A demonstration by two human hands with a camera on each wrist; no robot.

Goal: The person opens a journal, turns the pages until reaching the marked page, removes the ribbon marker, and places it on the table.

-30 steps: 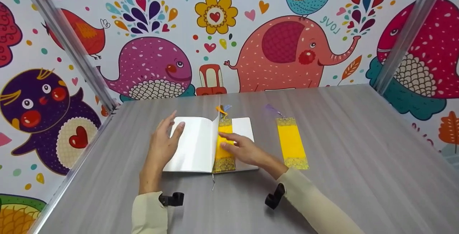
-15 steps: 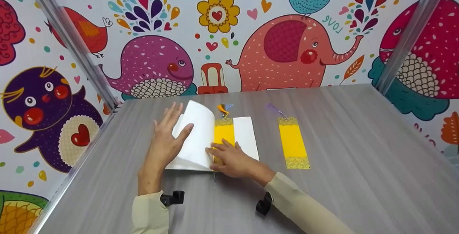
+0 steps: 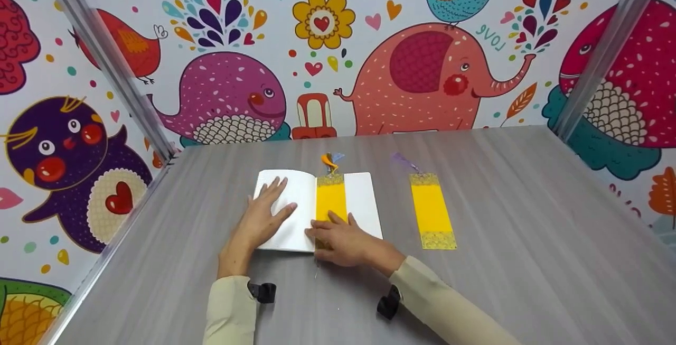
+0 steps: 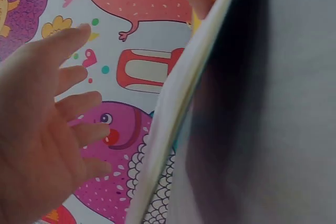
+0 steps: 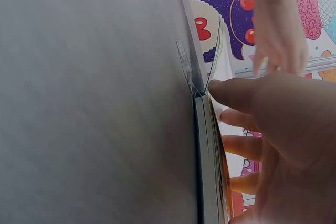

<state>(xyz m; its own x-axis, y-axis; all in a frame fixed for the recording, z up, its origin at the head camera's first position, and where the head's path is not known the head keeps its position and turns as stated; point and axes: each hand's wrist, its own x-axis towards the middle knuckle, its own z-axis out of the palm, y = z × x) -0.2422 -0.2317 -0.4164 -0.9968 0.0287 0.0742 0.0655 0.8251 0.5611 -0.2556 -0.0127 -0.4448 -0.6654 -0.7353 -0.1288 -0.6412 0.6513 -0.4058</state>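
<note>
An open white notebook [image 3: 296,202] lies on the grey table [image 3: 501,260]. A yellow bookmark [image 3: 331,199] with an orange tassel lies along its middle fold. My left hand [image 3: 264,215] rests flat on the left page with straight, spread fingers [image 4: 73,103]. My right hand [image 3: 340,239] presses down on the lower end of the yellow bookmark at the notebook's near edge, fingers [image 5: 236,95] nearly straight. The right wrist view shows the notebook's edge [image 5: 207,156] from the side. A second yellow bookmark [image 3: 432,210] with a purple tassel lies on the table to the right of the notebook.
Walls with colourful cartoon animals [image 3: 422,70] enclose the table at the back and sides. Two slanted metal posts [image 3: 105,65] stand at the back corners. Bare table surface lies to the right and in front.
The left page that was lifted and curved half a second ago now lies flat under my left hand. My right hand has slid down to the bookmark's lower end.
</note>
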